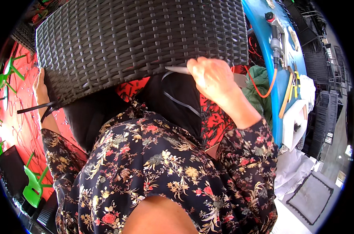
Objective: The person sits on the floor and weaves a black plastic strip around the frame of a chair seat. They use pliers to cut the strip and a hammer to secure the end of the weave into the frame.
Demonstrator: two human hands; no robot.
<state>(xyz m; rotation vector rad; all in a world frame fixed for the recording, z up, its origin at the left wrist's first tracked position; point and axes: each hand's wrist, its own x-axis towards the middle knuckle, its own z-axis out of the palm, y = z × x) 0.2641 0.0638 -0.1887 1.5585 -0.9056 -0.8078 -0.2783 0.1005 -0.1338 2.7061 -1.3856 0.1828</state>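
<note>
A dark grey-brown woven wicker panel (141, 43), made of flat plastic strips, rests over my lap and fills the upper middle. My left hand (41, 89) holds its left side edge, fingers along the side and partly hidden. Near that hand, a loose dark strip end (34, 108) sticks out from the lower left corner. My right hand (212, 80) is closed around a pale pointed tool (177, 70), its handle hidden in my fist. The tool's tip points left and meets the panel's near edge. Below it, a thin grey strip (181, 103) lies across my dark trousers.
A blue table (277, 101) on the right bears a power tool (275, 45) with an orange hose (267, 95) and yellow-handled tools (294, 87). Green cloth (259, 84) hangs beside it. Black scraps litter the red floor covering (216, 121); a green stool (33, 187) lies left.
</note>
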